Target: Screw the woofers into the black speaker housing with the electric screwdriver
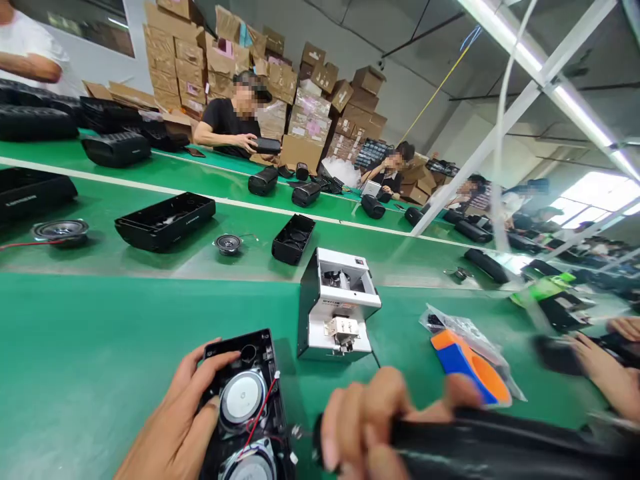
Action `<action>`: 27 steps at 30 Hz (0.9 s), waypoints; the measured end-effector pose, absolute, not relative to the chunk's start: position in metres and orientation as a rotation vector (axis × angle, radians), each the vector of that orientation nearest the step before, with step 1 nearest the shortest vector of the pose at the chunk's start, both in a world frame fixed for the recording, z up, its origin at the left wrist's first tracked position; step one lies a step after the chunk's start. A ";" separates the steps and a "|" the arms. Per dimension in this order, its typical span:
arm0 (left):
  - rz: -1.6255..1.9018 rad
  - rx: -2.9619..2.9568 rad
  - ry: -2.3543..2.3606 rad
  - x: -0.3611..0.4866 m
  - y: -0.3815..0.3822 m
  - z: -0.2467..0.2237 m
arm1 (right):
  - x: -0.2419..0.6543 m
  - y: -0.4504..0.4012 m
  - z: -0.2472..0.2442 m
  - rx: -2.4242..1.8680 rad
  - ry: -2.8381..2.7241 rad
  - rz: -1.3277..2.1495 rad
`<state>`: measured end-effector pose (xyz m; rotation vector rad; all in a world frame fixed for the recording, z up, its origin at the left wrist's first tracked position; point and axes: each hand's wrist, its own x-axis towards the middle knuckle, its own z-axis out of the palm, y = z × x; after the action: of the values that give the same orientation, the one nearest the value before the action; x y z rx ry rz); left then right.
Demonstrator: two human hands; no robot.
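Observation:
My left hand [177, 420] rests on the left side of an open black speaker housing [250, 407] at the bottom centre, thumb on its top edge. Two round silver drivers and a red wire show inside it. My right hand [365, 427] is closed around a black electric screwdriver [490, 443] lying across the bottom right, its tip pointing left towards the housing. A white screw feeder box [337, 303] stands just beyond, on the green bench [90, 353].
An orange and blue tool [470, 367] lies on a plastic bag at right. A co-worker's hands [607, 370] work at the far right. The conveyor [150, 200] carries black housings [165, 220] and loose drivers [227, 244]. Seated people and stacked cartons fill the back.

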<state>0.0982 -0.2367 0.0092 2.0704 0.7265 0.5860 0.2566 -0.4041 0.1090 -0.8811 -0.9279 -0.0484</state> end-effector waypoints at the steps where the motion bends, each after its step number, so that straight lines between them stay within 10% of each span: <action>1: 0.606 2.038 0.766 0.100 -0.241 0.012 | 0.266 -0.407 0.120 -0.850 -0.905 -0.085; 27: 0.570 2.059 0.802 0.102 -0.253 0.042 | 0.291 -0.431 0.125 -1.307 -0.851 0.062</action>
<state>0.1023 -0.2533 0.0422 2.0590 0.8024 0.5701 0.2905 -0.4305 0.1248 -1.3072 -0.8506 0.0619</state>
